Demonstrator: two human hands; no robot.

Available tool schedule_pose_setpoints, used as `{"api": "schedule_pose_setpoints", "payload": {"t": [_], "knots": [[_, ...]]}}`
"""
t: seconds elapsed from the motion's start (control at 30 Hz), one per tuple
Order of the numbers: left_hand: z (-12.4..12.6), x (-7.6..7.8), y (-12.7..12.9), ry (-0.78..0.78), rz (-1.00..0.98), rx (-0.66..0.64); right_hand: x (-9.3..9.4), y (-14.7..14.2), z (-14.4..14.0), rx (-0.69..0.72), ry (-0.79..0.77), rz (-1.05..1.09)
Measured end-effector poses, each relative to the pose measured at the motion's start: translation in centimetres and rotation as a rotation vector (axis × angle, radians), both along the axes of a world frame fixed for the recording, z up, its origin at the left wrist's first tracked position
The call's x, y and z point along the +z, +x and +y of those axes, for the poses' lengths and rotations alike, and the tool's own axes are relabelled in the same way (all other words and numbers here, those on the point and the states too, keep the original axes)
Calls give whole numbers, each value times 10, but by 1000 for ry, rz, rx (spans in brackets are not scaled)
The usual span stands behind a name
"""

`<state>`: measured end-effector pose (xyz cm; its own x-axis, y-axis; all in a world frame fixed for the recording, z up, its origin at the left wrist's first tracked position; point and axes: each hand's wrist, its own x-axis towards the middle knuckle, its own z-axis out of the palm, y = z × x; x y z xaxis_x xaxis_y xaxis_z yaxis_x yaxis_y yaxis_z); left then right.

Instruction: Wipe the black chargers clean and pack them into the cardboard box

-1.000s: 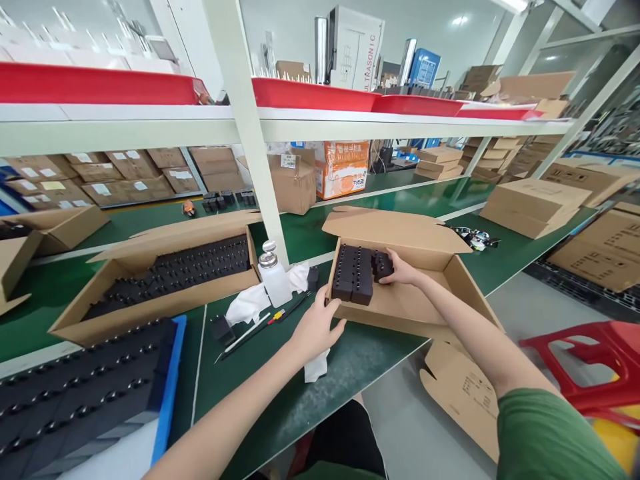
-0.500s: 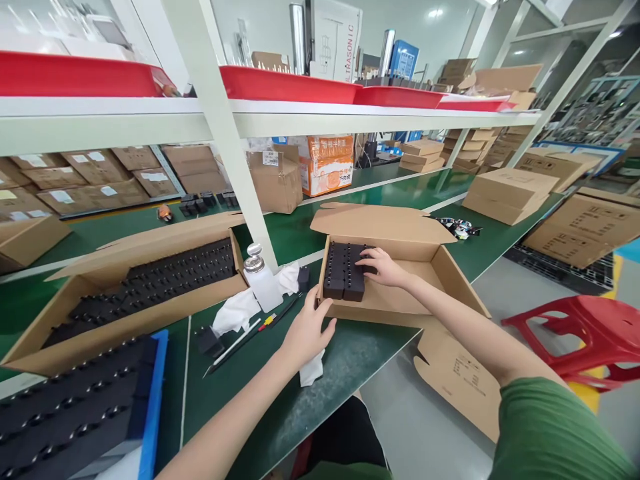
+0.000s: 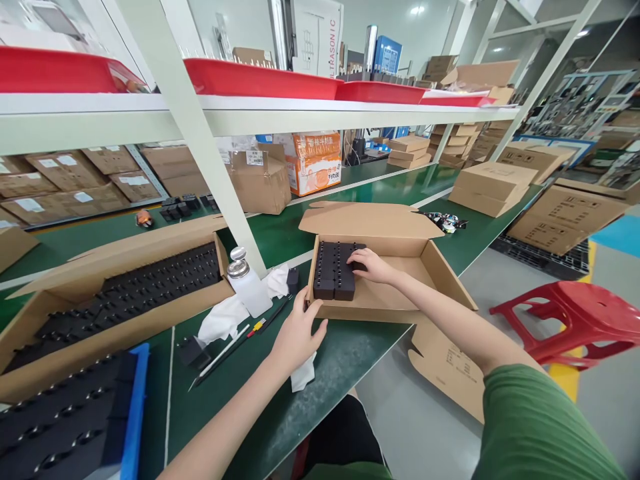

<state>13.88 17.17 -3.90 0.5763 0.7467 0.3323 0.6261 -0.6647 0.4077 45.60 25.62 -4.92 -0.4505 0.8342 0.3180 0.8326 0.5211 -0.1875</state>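
My left grip, spread, touches the carton at its near-left corner; my right grip rests on black blocks, whether pinching one I cannot tell

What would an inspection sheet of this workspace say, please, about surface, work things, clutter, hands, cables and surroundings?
Surface: green bench; pale smudges near the front edge.
Work things: black blocks at the left end of the open box; second box, with more blocks, further left.
Clutter: bottle, tissues, white rod, loose block.
Left hand: at the open box's near left corner, apparently touching.
Right hand: touching the blocks.
Cables: nothing seen for certain.
Surroundings: shelf with red trays above; cartons behind; red stool at right.
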Motion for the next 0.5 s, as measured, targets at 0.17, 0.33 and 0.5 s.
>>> {"api": "schedule_pose_setpoints", "payload": {"t": [0.17, 0.33, 0.5], "knots": [[0, 1, 0, 4, -11, 2, 1, -1, 0, 1, -5, 2], [1, -1, 0, 5, -27, 3, 3, -3, -3, -17, -29, 9], [1, -3, -1, -13, -51, 0, 15, -11, -10, -93, -88, 24]]}}
